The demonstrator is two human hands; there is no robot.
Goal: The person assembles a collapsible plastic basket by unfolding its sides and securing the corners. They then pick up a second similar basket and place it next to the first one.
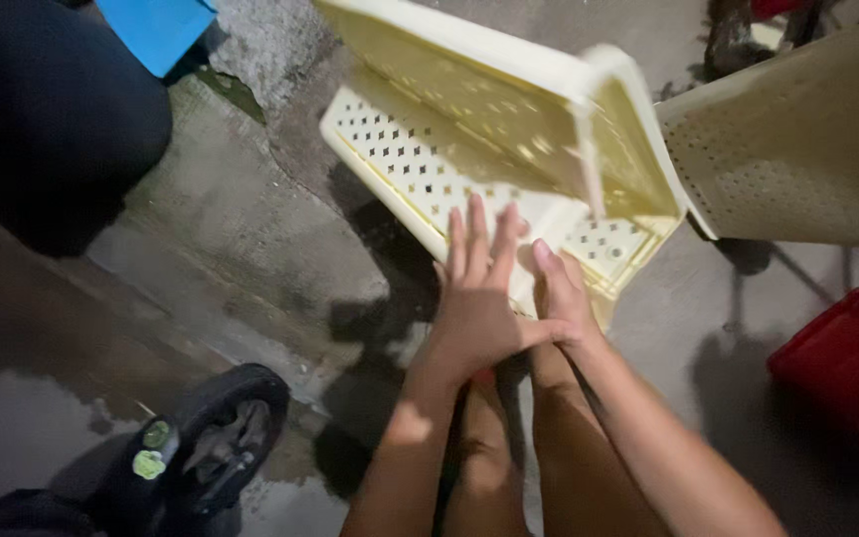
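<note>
Left hand [479,298] is lying flat, fingers spread, against the cream perforated plastic crate [489,129], which is tilting on the concrete floor [241,229]. Right hand [561,293] is touching the crate's lower edge; its grip cannot be told. Red bin [847,348] is sitting nearby.

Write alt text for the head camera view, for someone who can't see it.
Two bare hands, left hand and right hand, press against a tilted cream plastic crate with perforated walls on a wet concrete floor. A red container sits right, a small wheel lower left.
</note>
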